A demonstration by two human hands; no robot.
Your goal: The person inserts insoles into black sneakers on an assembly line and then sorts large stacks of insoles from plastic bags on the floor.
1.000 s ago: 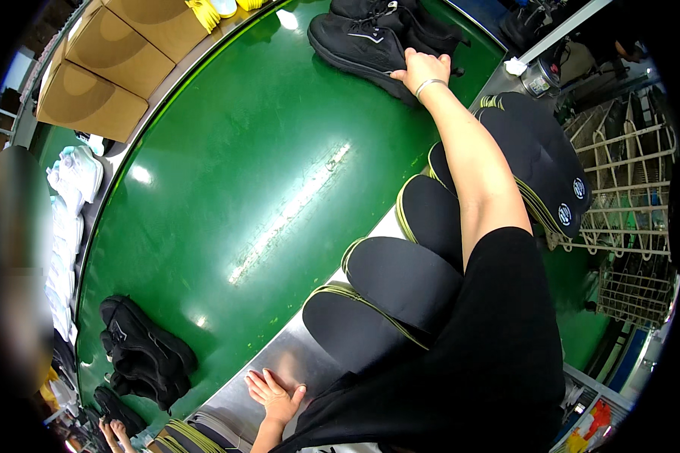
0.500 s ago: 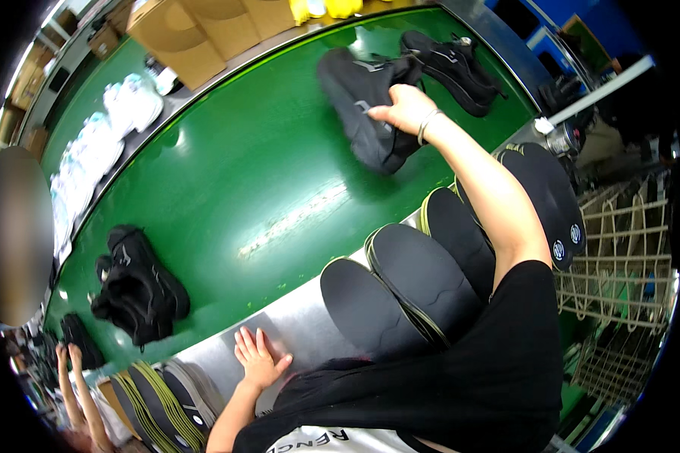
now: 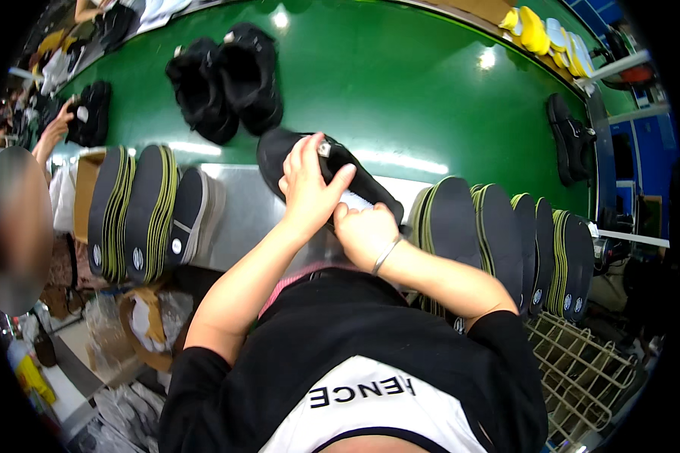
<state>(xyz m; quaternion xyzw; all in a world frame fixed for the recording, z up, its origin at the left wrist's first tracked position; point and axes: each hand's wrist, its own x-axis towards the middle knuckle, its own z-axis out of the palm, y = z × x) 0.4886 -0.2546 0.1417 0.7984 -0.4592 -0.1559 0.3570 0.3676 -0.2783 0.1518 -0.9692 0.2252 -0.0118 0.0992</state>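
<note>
A black shoe [image 3: 370, 181] is held in front of my body, above the metal ledge, with its toe end pointing up and left. My left hand [image 3: 310, 192] lies over its upper, fingers curled around the front of the opening. At the heel end, my right hand [image 3: 366, 232] is closed at the edge of the opening, its fingertips partly hidden. Something white [image 3: 353, 201] shows inside the shoe between my hands. Beyond it, two black shoes [image 3: 249, 83] stand side by side on the green surface [image 3: 370, 83].
Stacked black insoles with yellow-green edges [image 3: 453, 226] line the ledge at right; more insoles [image 3: 149, 204] stand at left. A black shoe [image 3: 569, 140] is at far right. A co-worker's hand [image 3: 53, 132] is near another black shoe [image 3: 91, 113]. A wire basket [image 3: 578, 370] sits lower right.
The view has turned. My right hand has come back from far over the green surface to near my body. My left hand has left the metal ledge and now holds the shoe.
</note>
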